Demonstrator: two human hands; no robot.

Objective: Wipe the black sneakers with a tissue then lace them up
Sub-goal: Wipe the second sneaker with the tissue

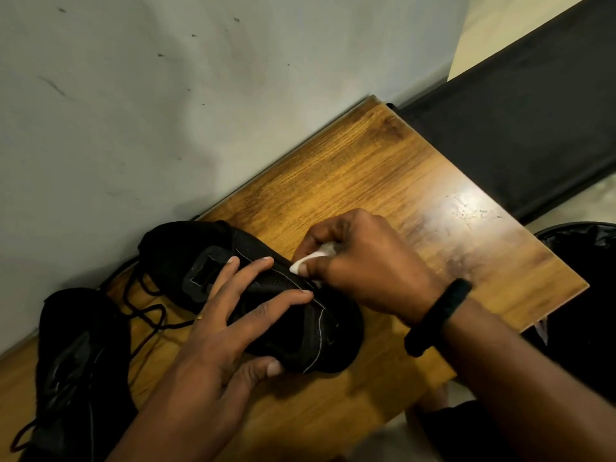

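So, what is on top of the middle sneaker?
Fingers of the left hand rest on the sneaker, with a tissue pinched by the right hand, which covers most of it.

Tissue [315,259] mostly hidden inside the right hand [363,261]; left hand [213,331] covers the middle of the held sneaker [320,335]; second sneaker [76,361] cut by the bottom edge.

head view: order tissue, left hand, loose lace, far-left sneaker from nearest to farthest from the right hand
1. tissue, pinched in the right hand
2. left hand, just left, on the held sneaker
3. loose lace, farther left on the table
4. far-left sneaker, by the table's left end
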